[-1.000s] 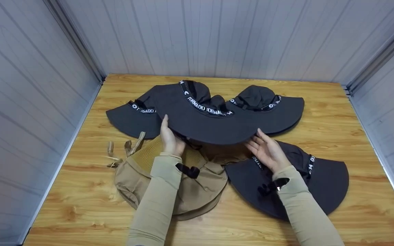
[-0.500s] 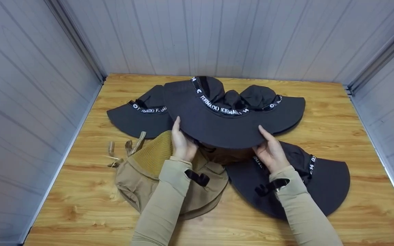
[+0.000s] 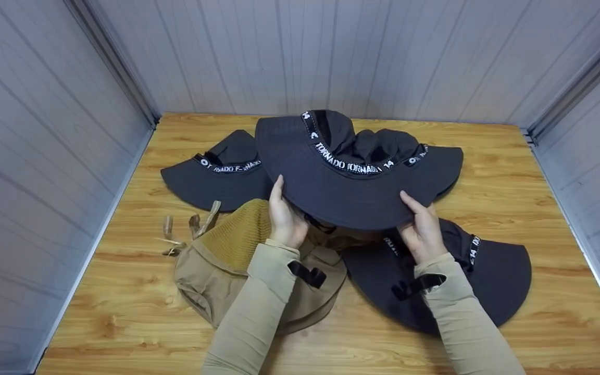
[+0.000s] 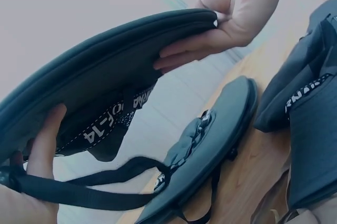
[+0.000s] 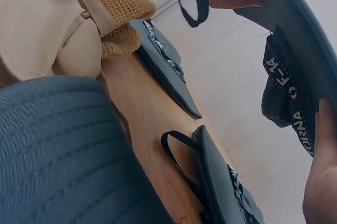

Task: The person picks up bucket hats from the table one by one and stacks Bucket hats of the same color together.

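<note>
A dark grey wide-brimmed hat with a black band lettered TORNADO is held up above the other hats, its brim tilted toward me. My left hand grips the brim at the front left, thumb on top and fingers underneath. On the brim's front right, my right hand pinches in the same way. From below, the left wrist view shows the right hand's fingers flat against the brim's underside. A black strap hangs by the left hand in that view.
Two more dark hats lie behind, one at back left and one at back right. Khaki hats with a mustard mesh crown lie front left, another dark hat front right. Pale panel walls enclose the wooden table.
Both hands have carried the held hat to the right and raised it slightly, the left hand shifting further. More of the back left hat now shows.
</note>
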Tool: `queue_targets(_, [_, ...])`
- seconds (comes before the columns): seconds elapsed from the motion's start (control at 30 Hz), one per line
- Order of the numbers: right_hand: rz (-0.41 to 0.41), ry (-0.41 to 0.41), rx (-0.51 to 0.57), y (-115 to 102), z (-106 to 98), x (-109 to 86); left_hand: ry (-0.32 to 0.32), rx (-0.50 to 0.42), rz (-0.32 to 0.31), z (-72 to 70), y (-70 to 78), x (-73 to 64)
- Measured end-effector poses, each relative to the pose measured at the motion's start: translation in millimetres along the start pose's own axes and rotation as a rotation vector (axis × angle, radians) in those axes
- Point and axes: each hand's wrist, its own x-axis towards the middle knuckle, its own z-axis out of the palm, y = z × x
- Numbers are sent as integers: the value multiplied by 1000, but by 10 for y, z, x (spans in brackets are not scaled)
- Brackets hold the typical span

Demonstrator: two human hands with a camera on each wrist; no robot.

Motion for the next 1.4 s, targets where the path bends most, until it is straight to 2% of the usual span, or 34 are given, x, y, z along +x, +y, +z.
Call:
queue_targets(0.2, [-37, -29, -25, -55, -3, -42, 10, 60, -32, -13, 6, 14])
queue_targets(0.4, [-57, -38, -81, -138, -34, -78, 31, 54, -28, -28, 36, 38])
queue_targets(0.63, [-71, -35, -182, -285, -100, -131, -8, 31, -20, -38, 83, 49])
queue_targets(0.83, [-77, -59, -240, -404, -173, -159, -44, 76, -27, -52, 103, 31])
queue_targets(1.0, [-85, -89, -246, -519, -227, -185, -65, 111, -27, -45, 135, 18])
queue_targets(1.07, [-90, -90, -264, -568, -243, -202, -54, 127, -18, -46, 137, 22])
queue_targets(1.3, [-79, -57, -361, -712, -327, -276, 46, 212, 69, -75, 84, 18])
queue_targets(1.4, [-50, -51, -391, -767, -381, -306, 32, 226, 75, -91, 61, 9])
